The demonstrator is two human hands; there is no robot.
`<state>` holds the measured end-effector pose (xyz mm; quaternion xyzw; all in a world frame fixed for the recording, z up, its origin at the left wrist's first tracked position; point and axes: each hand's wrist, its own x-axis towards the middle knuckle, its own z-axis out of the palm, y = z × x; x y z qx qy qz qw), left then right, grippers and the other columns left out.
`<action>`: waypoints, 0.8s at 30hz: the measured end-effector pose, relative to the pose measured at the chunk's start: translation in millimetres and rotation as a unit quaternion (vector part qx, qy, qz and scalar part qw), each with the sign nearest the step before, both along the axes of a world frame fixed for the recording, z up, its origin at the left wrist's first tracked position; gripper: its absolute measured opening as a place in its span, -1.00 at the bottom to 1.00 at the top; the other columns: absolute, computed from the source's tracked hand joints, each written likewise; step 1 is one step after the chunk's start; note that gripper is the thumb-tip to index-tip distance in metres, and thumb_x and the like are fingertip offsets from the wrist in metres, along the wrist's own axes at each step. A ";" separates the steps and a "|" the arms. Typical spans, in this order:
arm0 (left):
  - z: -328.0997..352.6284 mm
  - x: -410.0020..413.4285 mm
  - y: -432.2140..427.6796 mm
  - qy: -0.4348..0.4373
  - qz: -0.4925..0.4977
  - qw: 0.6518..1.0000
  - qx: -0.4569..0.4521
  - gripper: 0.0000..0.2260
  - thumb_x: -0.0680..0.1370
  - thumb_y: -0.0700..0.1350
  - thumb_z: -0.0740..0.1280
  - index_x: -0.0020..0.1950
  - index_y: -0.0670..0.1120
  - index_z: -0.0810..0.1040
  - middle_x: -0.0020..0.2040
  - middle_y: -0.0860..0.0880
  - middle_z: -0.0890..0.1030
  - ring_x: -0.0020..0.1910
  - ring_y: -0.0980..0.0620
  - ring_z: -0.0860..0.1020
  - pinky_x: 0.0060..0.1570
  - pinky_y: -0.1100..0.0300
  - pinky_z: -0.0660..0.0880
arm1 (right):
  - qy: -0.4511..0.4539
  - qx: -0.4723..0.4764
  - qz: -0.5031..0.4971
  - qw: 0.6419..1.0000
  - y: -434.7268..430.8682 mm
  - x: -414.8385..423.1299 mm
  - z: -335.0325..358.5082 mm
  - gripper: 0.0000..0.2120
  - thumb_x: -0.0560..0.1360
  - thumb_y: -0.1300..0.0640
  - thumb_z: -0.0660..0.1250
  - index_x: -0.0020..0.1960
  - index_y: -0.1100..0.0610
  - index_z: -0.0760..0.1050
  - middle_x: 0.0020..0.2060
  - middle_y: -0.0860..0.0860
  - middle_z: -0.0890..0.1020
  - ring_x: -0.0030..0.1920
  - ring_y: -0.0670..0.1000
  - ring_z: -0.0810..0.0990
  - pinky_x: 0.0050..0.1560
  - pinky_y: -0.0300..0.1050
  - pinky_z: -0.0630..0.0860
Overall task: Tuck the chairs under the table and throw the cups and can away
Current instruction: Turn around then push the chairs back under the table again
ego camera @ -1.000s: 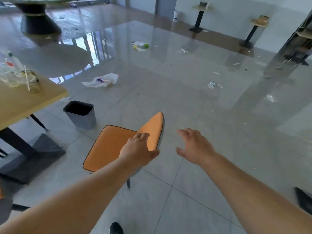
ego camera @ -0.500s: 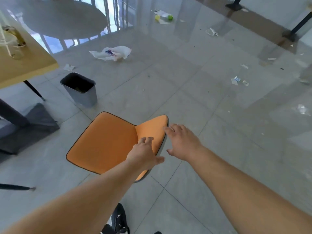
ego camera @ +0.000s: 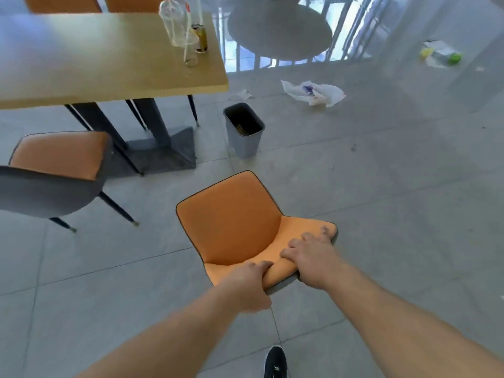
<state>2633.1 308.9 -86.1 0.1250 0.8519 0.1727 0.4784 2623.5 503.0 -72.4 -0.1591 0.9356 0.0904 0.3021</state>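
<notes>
Both hands have now closed on the chair (ego camera: 231,222) backrest, left hand (ego camera: 245,286) and right hand (ego camera: 313,257) gripping it, ready to push toward the counter (ego camera: 109,64).

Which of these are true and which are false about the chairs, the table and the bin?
1. Both hands hold the chair's back. True: left hand, right hand.
2. The bin lies tipped over. False: it stands upright.
3. The can is on the table. True.
4. The held chair is tucked under the table. False: it stands out on the open floor.
</notes>
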 end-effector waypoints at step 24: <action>-4.3 -274.3 -384.3 0.196 0.127 0.972 -0.032 -0.41 0.57 -0.29 0.20 0.47 0.27 0.37 0.28 0.09 0.47 0.30 -0.06 0.41 0.26 -0.13 0.52 | 0.053 -0.100 -0.055 0.992 -385.4 -276.5 6.1 -0.68 0.64 0.15 0.29 0.33 -0.17 0.45 0.16 -0.01 0.54 0.25 0.16 0.46 0.49 0.38 0.19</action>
